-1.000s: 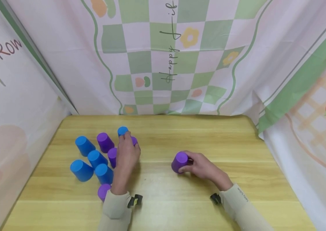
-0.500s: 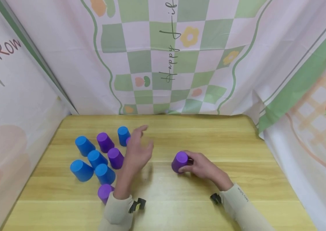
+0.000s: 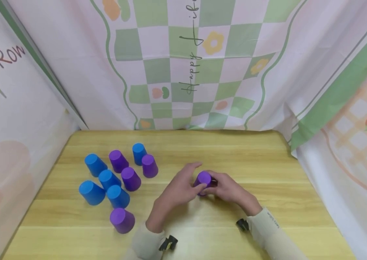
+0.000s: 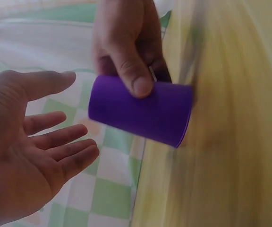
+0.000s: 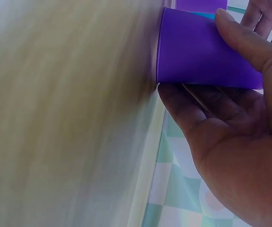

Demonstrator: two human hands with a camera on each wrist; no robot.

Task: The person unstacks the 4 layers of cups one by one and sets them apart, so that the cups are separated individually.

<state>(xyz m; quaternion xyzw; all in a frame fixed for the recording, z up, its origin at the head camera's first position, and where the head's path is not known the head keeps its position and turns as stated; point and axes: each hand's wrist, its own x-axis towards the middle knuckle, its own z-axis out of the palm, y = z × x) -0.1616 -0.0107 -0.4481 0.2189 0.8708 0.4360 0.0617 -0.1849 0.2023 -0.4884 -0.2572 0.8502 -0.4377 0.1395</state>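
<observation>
My right hand [image 3: 227, 187] grips an upside-down purple cup [image 3: 204, 178] near the middle of the table; in the right wrist view its thumb lies on one side of the cup [image 5: 207, 49] and the fingers on the other. Just left of that cup, my left hand [image 3: 180, 186] is spread with nothing in its grasp. The left wrist view shows its extended fingers [image 4: 63, 137] apart from the cup [image 4: 140, 111]. On the table's left side stand several upturned cups, among them a purple cup [image 3: 150, 166], a blue cup [image 3: 139, 154] and a nearer purple cup [image 3: 122, 220].
Blue cups [image 3: 118, 196] and purple cups [image 3: 131, 178] stand close together in the left group. The wooden table [image 3: 251, 151] meets a checkered curtain [image 3: 186, 83] at its back edge. More printed cloth hangs on both sides.
My left hand has let go of the cups at the back of the left group and moved right, toward the purple cup. The right hand keeps its grip in the same spot.
</observation>
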